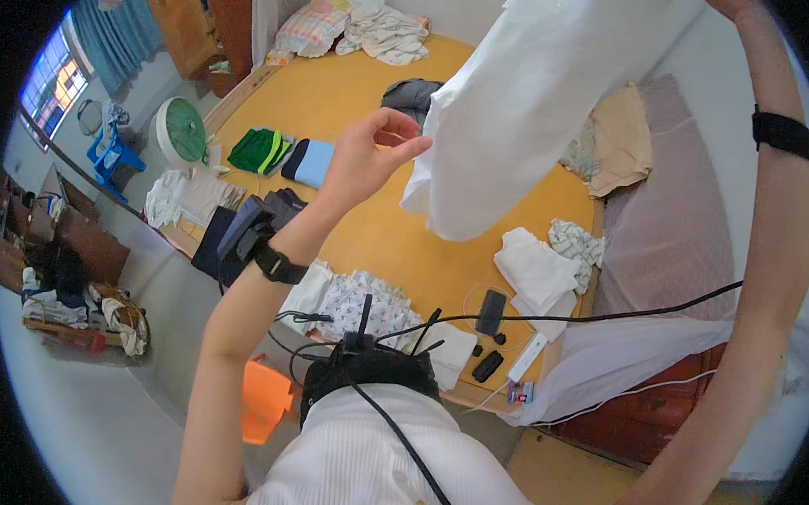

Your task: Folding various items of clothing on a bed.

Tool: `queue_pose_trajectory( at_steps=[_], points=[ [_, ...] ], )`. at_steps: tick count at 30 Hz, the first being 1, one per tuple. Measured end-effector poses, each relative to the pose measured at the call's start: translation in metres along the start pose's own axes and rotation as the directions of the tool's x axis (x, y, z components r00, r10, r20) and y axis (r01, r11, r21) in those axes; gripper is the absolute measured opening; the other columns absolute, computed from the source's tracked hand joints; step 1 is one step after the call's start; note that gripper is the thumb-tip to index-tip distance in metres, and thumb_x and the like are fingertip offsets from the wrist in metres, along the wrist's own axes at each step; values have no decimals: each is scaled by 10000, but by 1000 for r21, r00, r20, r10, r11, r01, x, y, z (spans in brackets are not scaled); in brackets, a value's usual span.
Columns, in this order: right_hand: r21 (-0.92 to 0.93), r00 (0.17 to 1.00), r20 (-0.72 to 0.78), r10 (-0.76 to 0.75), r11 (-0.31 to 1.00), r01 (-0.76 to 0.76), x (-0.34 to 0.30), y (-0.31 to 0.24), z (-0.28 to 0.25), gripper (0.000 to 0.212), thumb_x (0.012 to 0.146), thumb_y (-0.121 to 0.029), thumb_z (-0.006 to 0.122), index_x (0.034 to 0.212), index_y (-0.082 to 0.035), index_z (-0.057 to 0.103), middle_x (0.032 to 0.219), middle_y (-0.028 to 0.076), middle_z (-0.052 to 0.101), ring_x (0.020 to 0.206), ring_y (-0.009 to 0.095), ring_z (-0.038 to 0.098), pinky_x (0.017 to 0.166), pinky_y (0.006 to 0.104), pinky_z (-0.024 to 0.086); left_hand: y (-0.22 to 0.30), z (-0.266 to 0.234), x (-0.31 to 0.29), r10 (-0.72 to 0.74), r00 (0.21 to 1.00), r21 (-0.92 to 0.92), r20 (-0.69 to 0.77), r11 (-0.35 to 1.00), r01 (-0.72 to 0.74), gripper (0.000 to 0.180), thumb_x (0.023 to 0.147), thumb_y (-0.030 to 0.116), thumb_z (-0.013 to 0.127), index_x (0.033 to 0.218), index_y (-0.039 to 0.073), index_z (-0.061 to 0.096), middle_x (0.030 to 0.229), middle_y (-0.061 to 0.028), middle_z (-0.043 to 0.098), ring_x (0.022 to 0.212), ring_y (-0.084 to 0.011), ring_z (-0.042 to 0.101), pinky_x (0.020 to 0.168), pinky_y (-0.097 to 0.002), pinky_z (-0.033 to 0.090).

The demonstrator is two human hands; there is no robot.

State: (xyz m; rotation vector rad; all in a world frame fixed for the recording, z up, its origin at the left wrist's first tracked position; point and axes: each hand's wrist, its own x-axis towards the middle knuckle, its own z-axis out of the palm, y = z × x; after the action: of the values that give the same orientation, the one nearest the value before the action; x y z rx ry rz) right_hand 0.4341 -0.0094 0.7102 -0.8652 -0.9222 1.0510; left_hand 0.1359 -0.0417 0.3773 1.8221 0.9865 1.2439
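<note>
A white cloth (528,104) hangs in the upper middle of the frame, over the yellow bed (379,215). It is not folded yet (it hangs long and loose). On the bed, some clothes look folded already: a green one (258,150) and a blue one (309,162) at the left, and a white one (536,272) lower right. A messy pile (383,30) sits at the top of the frame, so it looks like some work is done and more is left.

The left hand (368,156) is in the middle of the frame. Its thumb and first finger are pinched together on a side edge of the white cloth. The other fingers curl loosely.

The right hand (731,3) is at the very top right, mostly cut off by the frame edge. It seems to hold the top of the cloth up high, but I cannot tell how its fingers sit.

A phone (490,311) lies near the lower edge of the bed.
</note>
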Motion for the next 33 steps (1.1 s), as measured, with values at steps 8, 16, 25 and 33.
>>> queue_pose_trajectory(
  at_steps=[8, 16, 25, 33],
  points=[
    [46, 997, -66, -36, 998, 39, 24, 13, -8, 226, 804, -37, 506, 964, 116, 462, 938, 204, 516, 756, 212, 572, 599, 207, 540, -1, 19, 35, -47, 998, -7, -30, 999, 46, 385, 725, 209, 700, 1003, 3, 532, 790, -85, 614, 711, -131, 588, 627, -244, 468],
    [-117, 993, 6, -116, 986, 115, 35, 48, -11, 139, 817, -12, 449, 846, 72, 555, 892, 167, 566, 805, 256, 590, 773, 311, 527, -17, 23, 34, -158, 987, -250, -38, 958, 143, 405, 741, 137, 670, 1076, -21, 507, 820, -94, 631, 725, -110, 578, 621, -219, 454],
    [4, 993, -3, -121, 993, 121, 22, 70, -1, 131, 792, 21, 452, 847, 49, 567, 834, 158, 583, 754, 237, 604, 662, 305, 555, -7, 5, 43, -371, 926, -470, -64, 830, 300, 366, 746, 99, 657, 1084, 29, 536, 819, -33, 618, 737, -89, 570, 678, -212, 443],
    [-14, 993, -20, -118, 993, 117, 24, 79, -4, 130, 796, 19, 449, 851, 44, 564, 823, 152, 577, 726, 235, 602, 670, 297, 552, -17, -20, 43, -356, 933, -372, -49, 874, 314, 325, 782, 116, 614, 1090, 39, 543, 884, -38, 597, 807, -116, 582, 726, -264, 469]
  ],
)
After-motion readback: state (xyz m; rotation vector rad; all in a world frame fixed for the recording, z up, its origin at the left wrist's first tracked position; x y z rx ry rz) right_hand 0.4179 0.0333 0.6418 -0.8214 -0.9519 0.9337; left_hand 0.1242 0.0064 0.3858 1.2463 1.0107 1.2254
